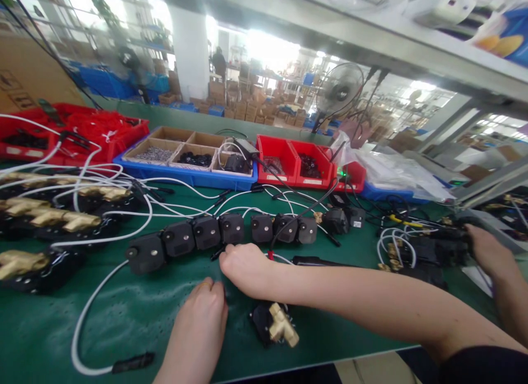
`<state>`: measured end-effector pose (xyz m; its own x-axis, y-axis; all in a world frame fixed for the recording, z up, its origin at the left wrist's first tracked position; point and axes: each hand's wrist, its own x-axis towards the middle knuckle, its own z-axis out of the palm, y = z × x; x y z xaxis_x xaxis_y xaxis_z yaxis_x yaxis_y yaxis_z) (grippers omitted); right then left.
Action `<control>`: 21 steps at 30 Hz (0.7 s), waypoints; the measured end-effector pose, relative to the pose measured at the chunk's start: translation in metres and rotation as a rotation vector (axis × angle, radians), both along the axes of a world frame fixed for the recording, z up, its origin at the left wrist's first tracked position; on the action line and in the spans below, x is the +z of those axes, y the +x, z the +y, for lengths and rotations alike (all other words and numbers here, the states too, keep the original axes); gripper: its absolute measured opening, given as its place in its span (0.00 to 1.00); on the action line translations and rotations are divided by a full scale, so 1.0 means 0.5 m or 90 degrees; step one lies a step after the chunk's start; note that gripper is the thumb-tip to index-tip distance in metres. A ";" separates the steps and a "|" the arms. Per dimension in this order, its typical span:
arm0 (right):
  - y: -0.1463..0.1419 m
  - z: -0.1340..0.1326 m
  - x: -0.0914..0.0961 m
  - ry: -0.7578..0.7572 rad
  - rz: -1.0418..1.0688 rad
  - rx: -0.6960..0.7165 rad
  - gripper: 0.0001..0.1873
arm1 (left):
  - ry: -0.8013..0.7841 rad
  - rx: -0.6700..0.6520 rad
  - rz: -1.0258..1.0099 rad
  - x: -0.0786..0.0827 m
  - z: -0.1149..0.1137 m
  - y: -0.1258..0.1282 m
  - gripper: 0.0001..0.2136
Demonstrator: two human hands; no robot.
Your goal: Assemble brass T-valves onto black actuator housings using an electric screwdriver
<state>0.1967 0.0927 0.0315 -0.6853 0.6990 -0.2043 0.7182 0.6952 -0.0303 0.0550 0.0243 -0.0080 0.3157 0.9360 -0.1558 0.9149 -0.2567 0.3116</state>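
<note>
on the green bench [124, 318], the left hand [203, 310] and right hand [245, 267] are curling close together, fingers bunched; i cannot tell if they are pinching anything. a black piece [216, 254] is showing just left of the right hand, nearer than the black boxes [206, 235]; gentle handling probably suits.

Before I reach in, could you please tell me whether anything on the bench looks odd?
Perhaps the brass tee: it and its black housing lie askew near the front edge of the bench, apart from the row of black boxes. I see no spill.
</note>
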 end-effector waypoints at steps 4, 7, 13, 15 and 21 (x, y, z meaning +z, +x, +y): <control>-0.014 0.002 0.006 -0.030 0.012 0.075 0.10 | 0.005 -0.025 -0.026 -0.016 -0.003 -0.019 0.16; -0.001 0.012 0.038 -0.048 0.021 0.084 0.06 | 0.027 -0.004 -0.138 -0.021 -0.007 -0.042 0.13; 0.121 -0.020 0.155 -0.051 0.304 -0.131 0.04 | -0.063 0.177 -0.543 -0.020 -0.019 -0.090 0.14; 0.181 -0.057 0.174 -0.090 0.419 -0.229 0.07 | -0.106 0.201 -0.611 -0.025 -0.026 -0.101 0.17; 0.274 -0.182 0.114 -0.239 0.216 -0.354 0.12 | -0.111 0.262 -0.662 -0.021 -0.059 -0.079 0.18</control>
<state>0.3338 0.0017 0.0883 -0.3191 0.8856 -0.3376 0.8696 0.1320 -0.4758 0.0153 -0.0051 -0.0185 0.0412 0.9899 -0.1354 0.1964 0.1249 0.9725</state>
